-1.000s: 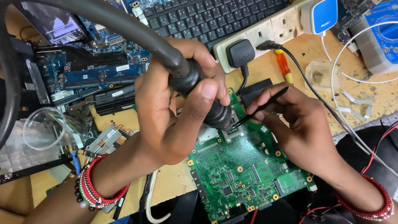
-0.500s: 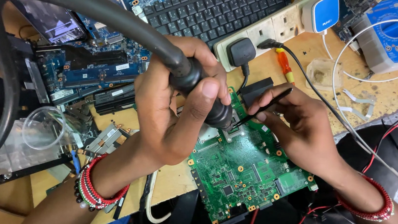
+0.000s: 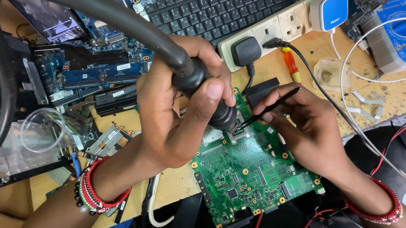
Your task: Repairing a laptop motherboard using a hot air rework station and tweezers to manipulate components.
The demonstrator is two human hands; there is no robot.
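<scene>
**Hot-air nozzle and tweezers held over a green circuit board**

Little has moved since the earlier frames: both hands sit almost where they were, the nozzle tip staying over the same spot at the board's upper edge, which suggests the work there is being held steady rather than finished. Behind everything, the wooden workbench (image 3: 396, 87) carries a black keyboard (image 3: 223, 4), a white power strip (image 3: 273, 24) with a black plug (image 3: 246, 51) and a blue-and-white adapter (image 3: 328, 10), a blue meter (image 3: 401, 33) at the right, and blue laptop boards (image 3: 87, 75) at the left. Nearest the viewer, the green circuit board (image 3: 247, 173) lies at the bench's front edge, between the two wrists. Wrapped fully around the black hot-air handle (image 3: 195, 75), the left hand (image 3: 174, 116) points it down at the board, its thick hose (image 3: 106, 15) arching away to the upper left. Beside it, the right hand (image 3: 307, 129) pinches thin black tweezers (image 3: 271, 108) between thumb and fingers, their tips reaching just under the nozzle. Whether those tips grip a part cannot be told. Red bead bracelets (image 3: 95, 192) circle the left wrist.
</scene>
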